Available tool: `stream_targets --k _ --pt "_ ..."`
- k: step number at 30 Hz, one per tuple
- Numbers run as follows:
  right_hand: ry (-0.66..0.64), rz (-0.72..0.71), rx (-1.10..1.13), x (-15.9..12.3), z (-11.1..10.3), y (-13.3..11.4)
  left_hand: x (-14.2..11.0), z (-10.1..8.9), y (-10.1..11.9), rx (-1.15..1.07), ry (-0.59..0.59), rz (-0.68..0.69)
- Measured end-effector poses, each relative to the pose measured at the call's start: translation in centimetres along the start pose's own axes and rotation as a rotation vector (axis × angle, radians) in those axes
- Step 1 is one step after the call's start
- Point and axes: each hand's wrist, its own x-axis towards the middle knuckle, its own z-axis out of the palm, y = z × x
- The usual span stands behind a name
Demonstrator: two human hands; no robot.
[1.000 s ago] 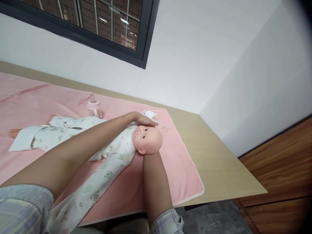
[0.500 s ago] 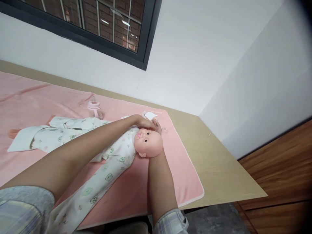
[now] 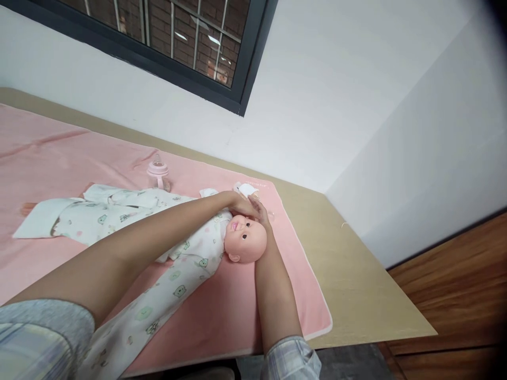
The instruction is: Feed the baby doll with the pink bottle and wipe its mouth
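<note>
A baby doll (image 3: 245, 240) in a white sleepsuit printed with green bears (image 3: 186, 253) lies on its back on a pink towel (image 3: 222, 311), head to the right. My left arm reaches across its chest. My left hand (image 3: 240, 207) is curled with its fingers pinched together just beyond the doll's face; what it pinches is hidden. My right forearm runs up past the doll's head. My right hand (image 3: 262, 212) lies against the far side of the head, fingers stretched toward the left hand. A small white cloth (image 3: 246, 188) lies just beyond both hands.
A pink baby bottle (image 3: 158, 174) stands on the towel behind the doll's body. A small clear cap (image 3: 271, 215) lies near the towel's right edge. The tan table (image 3: 356, 274) ends at the right and front; white walls and a dark window frame rise behind it.
My right hand has slid out from under the doll's head to its far side. My left hand has curled from flat into a pinch. The doll's head has turned slightly.
</note>
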Motion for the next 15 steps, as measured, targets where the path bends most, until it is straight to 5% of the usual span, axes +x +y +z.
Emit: stream_targets --k 3,9,15 --pt "-0.043 -0.024 0.102 1.6 -1.3 0.8 -0.3 -1.2 -0.1 -0.005 -0.012 0.000" --pt "0.021 0.035 0.143 6.3 -3.4 0.1 -1.5 -4.2 -1.5 -0.059 0.340 -0.128" --pt "-0.091 -0.015 0.134 5.7 -2.4 -2.4 -2.4 -4.6 -2.4 -0.295 0.490 -0.204"
